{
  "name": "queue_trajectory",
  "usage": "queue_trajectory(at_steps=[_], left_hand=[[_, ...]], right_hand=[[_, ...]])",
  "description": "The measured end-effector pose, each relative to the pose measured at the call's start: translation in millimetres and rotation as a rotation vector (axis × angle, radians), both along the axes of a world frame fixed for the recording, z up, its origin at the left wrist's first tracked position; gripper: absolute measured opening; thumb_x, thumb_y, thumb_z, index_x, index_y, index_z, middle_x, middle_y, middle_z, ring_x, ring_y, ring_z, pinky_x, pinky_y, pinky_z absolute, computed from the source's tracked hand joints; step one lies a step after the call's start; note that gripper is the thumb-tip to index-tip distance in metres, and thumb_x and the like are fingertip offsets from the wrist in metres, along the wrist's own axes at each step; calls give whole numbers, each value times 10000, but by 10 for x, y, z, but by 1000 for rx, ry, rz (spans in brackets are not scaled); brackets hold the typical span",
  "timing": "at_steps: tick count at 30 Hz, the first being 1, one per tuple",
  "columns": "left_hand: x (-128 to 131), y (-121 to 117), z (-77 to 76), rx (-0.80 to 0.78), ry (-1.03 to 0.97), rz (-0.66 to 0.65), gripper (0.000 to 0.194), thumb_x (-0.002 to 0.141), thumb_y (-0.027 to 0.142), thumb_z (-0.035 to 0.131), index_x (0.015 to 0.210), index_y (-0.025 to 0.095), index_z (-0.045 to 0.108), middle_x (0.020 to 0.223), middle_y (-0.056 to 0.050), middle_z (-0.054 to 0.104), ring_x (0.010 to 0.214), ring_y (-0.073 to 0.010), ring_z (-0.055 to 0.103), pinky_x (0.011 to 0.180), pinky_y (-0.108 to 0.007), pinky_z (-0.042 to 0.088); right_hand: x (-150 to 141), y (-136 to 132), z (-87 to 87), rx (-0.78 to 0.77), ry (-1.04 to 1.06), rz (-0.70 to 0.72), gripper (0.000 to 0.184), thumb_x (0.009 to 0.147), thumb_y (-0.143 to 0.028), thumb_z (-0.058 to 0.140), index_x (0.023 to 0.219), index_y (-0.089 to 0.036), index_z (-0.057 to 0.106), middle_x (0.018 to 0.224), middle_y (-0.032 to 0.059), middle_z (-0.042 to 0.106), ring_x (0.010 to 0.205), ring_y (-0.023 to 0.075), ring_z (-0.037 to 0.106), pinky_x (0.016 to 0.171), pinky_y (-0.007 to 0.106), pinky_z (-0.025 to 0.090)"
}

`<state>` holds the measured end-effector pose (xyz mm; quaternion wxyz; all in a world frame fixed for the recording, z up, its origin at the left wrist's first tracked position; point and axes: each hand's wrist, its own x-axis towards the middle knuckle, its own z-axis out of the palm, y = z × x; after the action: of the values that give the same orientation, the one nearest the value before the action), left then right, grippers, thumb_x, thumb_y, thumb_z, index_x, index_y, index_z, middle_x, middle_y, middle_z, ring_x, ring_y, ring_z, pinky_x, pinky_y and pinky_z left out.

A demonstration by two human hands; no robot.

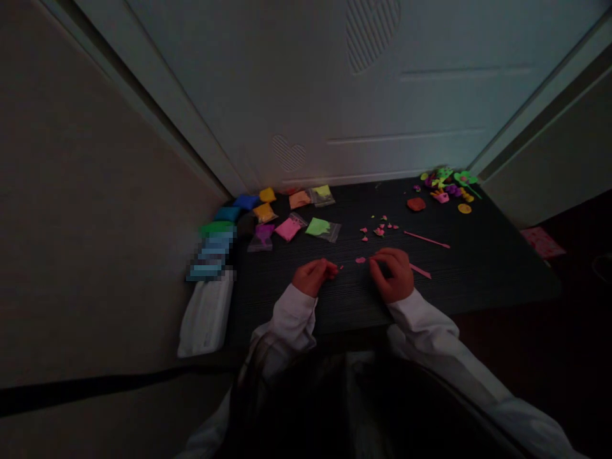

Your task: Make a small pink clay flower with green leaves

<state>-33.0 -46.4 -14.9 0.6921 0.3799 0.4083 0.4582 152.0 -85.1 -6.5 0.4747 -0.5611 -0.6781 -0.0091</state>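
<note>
Flat pink piece: lies on the dark table (pixel 287 299) in the gap between the two hands, its long axis seeming to run left to right (it is tiny and dim here, so its outline is only roughly readable) (pixel 360 260).
Right hand: just to the right of that piece, thumb and forefinger curled round into a ring with the tips close together and turned left towards it; whether something thin is pinched there, I cannot tell (pixel 393 274).
Left hand: farther from the piece, on its left and slightly nearer the body, fingers drawn in towards the thumb; a reddish tint shows at the tips, but I cannot tell whether they have hold of anything (pixel 315 276).
Nearer hand: the right, clearly; its tips point almost along the piece's long axis, so I judge the short sides of the grip would meet its end before its edges.
Pink crumb: just beside the left fingertips, on their right, between them and the flat piece (pixel 341 268).
Flat pink strip: partly hidden by the right hand, reaching out to the right and nearer the body (pixel 421 271).
Thin pink stick: beyond the right hand, slanting from far left to near right, untouched (pixel 427 240).
Small pink bits: a loose scatter beyond the flat piece, slightly right of it, apart from both hands (pixel 379 232).
</note>
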Motion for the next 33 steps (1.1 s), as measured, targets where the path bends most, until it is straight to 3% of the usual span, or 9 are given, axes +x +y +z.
queue_trajectory(at_steps=[8, 19, 33], left_hand=[[18, -21, 42, -6, -20, 21, 293, 600, 404, 587, 597, 112, 609, 589, -41, 589, 561, -106, 531, 533, -253, 397], [12, -8, 34, -20, -58, 5, 278, 597, 387, 601, 605, 109, 618, 595, -36, 591, 569, -99, 537, 540, -238, 398], [10, 1, 13, -7, -73, 7, 284, 593, 383, 608, 601, 100, 624, 586, -42, 599, 560, -106, 544, 531, -235, 395]], right_hand=[[186, 30, -45, 4, -24, -93, 133, 681, -208, 539, 810, -203, 575, 828, 50, 555, 844, 179, 509, 770, 363, 382], [194, 50, -50, 1, -39, -93, 85, 698, -245, 538, 759, -190, 563, 788, 44, 568, 804, 168, 518, 753, 346, 382], [191, 65, -68, -52, -76, -97, 150, 732, -231, 497, 853, -187, 574, 846, 50, 596, 848, 158, 520, 777, 318, 377]])
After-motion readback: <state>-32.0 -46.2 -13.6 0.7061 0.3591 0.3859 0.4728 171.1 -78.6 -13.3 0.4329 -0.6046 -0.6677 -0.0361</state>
